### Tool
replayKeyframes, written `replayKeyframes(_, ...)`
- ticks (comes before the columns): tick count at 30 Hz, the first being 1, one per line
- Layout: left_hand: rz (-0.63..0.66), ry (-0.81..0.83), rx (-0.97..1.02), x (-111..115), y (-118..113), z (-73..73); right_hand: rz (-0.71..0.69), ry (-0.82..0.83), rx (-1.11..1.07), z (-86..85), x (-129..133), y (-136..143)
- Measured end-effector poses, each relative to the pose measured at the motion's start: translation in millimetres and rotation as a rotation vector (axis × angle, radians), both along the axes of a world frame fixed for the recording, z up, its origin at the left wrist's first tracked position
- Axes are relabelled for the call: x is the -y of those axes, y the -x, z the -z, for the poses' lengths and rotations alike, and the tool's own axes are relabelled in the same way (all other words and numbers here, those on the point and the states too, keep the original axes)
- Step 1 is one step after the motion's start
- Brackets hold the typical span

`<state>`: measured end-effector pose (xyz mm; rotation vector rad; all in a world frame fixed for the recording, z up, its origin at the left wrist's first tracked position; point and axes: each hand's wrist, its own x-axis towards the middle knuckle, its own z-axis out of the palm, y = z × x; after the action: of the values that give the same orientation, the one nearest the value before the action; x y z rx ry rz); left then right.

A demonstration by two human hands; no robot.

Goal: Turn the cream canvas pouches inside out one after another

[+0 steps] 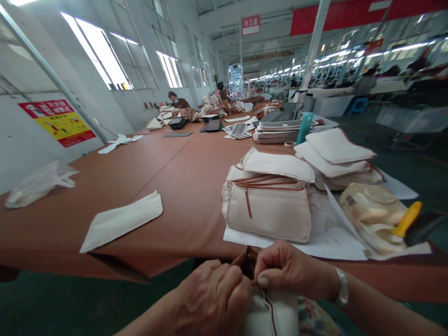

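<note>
Low and close to the table's near edge, both hands meet over a white pouch (285,317) with a brown zip, which sits directly under the fingers. The thumb and bent forefinger of the right hand (292,270) are closed together, pinching the pouch near the top of its zip. The left hand (219,294) is curled tight and seems to grip the same upper end, though its fingertips are hidden. A brown flap (241,261) sticks up between the two sets of knuckles. Just beyond the fingers, a pile of pouches (269,214) with brown zips lies on white paper (341,240), and a second pile (339,149) stands farther off to their right. Nearer on that right side is a cloudy plastic tub (371,203), with a yellow handle (408,219) leaning across it. Out to the left of the fingers, a single flat white piece (122,221) lies on the brown table (175,172), and a clear plastic bag (42,184) rests farther left. Well past the fingers, beyond the pouches, stand a teal cylinder (304,128) and, beside it, a roll of tape (290,144).
</note>
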<state>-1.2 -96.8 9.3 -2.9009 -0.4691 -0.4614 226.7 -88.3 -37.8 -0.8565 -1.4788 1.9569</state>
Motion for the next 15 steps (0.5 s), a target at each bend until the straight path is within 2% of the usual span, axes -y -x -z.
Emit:
replayKeyframes(2,0.008,0.063,-0.003,-2,2,0.5,0.004,-0.095,0.104,0.3,-2,-1)
replayKeyframes(4,-0.04,0.221,0.047,-5,3,1.8,0.025,-0.161,0.157,-0.6,-3,1)
replayKeyframes(6,-0.119,0.509,0.153,-10,2,1.4,0.036,-0.194,0.142,-2.9,-3,3)
replayKeyframes(8,-0.199,0.874,0.25,-15,0,-1.7,0.031,-0.217,0.107,-6.4,-3,4)
replayKeyframes(11,-0.295,1.356,0.211,-21,-4,-8.1,-0.002,-0.241,0.1,-11.7,-1,3)
replayKeyframes(13,-0.333,1.55,0.122,-22,-5,-10.4,-0.026,-0.264,0.111,-13.9,-1,2)
replayKeyframes(15,-0.345,1.628,0.066,-23,-4,-9.6,-0.045,-0.285,0.119,-14.3,0,1)
